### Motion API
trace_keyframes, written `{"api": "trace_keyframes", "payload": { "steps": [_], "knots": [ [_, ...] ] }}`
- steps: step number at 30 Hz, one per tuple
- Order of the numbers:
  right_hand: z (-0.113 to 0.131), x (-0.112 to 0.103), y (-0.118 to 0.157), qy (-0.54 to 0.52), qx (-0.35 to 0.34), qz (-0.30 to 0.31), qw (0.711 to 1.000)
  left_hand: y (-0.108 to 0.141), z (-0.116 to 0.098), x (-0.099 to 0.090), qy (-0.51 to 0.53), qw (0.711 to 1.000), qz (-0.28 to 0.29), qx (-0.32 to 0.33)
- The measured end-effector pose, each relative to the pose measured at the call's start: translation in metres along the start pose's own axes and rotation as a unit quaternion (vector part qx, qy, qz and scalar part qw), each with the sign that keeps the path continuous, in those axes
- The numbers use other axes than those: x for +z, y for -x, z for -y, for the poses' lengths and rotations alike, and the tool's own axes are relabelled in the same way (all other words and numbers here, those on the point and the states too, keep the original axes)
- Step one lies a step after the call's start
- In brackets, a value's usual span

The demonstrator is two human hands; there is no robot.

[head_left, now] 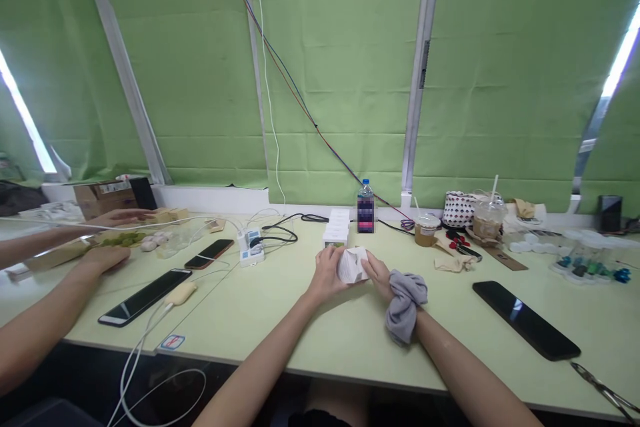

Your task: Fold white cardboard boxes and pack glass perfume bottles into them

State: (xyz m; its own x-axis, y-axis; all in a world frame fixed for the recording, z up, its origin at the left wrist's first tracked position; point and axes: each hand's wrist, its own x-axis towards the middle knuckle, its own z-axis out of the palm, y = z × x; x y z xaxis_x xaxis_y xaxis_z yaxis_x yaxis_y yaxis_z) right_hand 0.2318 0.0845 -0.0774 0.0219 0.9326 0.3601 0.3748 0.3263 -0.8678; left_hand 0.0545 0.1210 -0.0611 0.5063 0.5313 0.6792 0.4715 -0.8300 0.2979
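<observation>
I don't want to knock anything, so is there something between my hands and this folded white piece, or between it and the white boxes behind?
No object visible. Your left hand and right hand both hold the folded white piece; toward the white boxes, only your left fingers show between.

left grip (325, 275) holds white box (352, 267)

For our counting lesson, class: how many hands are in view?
4. The camera wearer's left hand and right hand hold a white box at the centre; a co-worker's farther hand and nearer hand are at the left.
</observation>
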Motion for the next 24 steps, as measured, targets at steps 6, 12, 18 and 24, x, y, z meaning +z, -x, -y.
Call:
{"api": "trace_keyframes", "payload": {
  "steps": [6,12,18,24],
  "knots": [
    [-0.005,0.002,0.002,0.022,-0.043,-0.081,0.996,-0.001,0.001,-0.002,0.029,0.999,0.016,0.005],
    [0.016,0.007,0.013,0.077,-0.130,-0.112,0.982,0.004,0.001,0.006,-0.009,1.000,-0.011,-0.016],
    [0.021,0.019,0.018,0.097,-0.135,-0.131,0.977,0.006,0.000,0.006,-0.072,0.994,-0.069,-0.040],
    [0.018,0.018,0.015,0.101,-0.145,-0.120,0.977,0.005,0.000,0.006,-0.101,0.992,-0.075,-0.033]
  ]
}}
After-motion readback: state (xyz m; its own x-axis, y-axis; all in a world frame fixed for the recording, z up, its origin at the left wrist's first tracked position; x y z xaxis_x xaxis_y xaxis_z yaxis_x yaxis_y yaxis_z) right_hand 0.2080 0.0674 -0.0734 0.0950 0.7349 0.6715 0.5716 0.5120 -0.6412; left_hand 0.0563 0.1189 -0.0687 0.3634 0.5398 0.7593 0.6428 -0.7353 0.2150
